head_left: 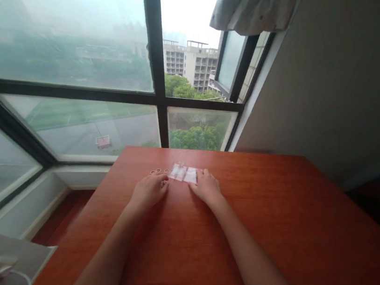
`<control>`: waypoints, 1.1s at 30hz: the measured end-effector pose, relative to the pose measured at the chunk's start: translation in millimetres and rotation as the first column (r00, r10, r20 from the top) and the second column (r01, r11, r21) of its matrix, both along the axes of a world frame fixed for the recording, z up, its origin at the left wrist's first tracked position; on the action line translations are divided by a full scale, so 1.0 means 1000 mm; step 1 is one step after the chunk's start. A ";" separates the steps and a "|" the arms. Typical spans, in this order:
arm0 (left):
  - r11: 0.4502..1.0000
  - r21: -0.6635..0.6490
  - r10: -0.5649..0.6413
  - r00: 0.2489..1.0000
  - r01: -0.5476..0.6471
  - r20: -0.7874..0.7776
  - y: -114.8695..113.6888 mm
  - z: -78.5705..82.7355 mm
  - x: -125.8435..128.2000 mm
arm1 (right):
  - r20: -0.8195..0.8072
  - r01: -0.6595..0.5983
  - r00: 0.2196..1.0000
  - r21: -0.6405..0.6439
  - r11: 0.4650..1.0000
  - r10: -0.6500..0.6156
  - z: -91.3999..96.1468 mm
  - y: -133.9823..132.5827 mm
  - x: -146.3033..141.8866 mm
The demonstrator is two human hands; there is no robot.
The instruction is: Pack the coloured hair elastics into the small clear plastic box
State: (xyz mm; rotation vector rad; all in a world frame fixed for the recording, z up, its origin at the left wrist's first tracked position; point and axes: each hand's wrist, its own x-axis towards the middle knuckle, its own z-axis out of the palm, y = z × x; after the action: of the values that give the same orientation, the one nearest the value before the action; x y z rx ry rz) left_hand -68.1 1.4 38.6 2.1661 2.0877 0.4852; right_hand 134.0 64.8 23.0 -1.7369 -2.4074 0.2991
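Note:
An open clear plastic case point(178, 172) lies on the far part of the wooden table, its two halves side by side. Around the right half, the thumb and fingers of my right hand point(207, 185) grip the edge. Small pale rings point(166, 171) lie in a loose row to the left of the case. My left hand point(150, 188) rests just in front of these rings with its fingers curled. A small ring point(163, 184) shows between its thumb and fingertips. Too little detail shows to tell what the case contains.
The reddish-brown table point(271, 220) reaches to a large dark-framed window point(161, 98) at the back and left. A grey wall point(318, 85) stands at the right. A plug with a white cable point(21, 275) sits in a socket at the lower left.

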 end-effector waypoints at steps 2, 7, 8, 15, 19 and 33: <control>1.000 0.015 -0.010 1.000 0.010 0.030 0.002 -0.002 -0.003 | -0.012 -0.010 1.000 0.017 1.000 0.010 0.001 0.006 -0.008; 0.995 0.055 -0.095 0.989 0.089 0.117 0.006 -0.010 -0.004 | -0.067 -0.016 0.998 0.036 0.999 0.019 -0.002 0.011 -0.018; 0.992 0.067 -0.114 0.984 0.105 0.137 0.007 -0.011 -0.004 | -0.078 -0.022 0.997 0.041 0.999 0.025 -0.003 0.011 -0.018; 0.990 0.134 -0.069 0.977 0.043 0.201 0.009 -0.010 -0.020 | -0.167 -0.037 0.985 0.091 0.995 0.052 -0.018 0.007 -0.007; 0.997 0.074 0.013 0.990 -0.023 0.140 0.007 -0.007 -0.027 | -0.205 -0.046 0.976 0.119 0.992 0.070 -0.022 0.008 -0.007; 0.999 0.029 0.018 0.998 -0.017 -0.064 0.009 -0.012 -0.008 | -0.298 -0.140 0.939 0.129 0.982 0.173 -0.026 -0.007 -0.001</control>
State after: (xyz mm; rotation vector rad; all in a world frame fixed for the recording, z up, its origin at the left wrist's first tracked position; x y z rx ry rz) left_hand -75.8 10.2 26.3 2.2091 2.1471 0.4552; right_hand 133.0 57.4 -2.9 -1.3420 -2.2889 0.4199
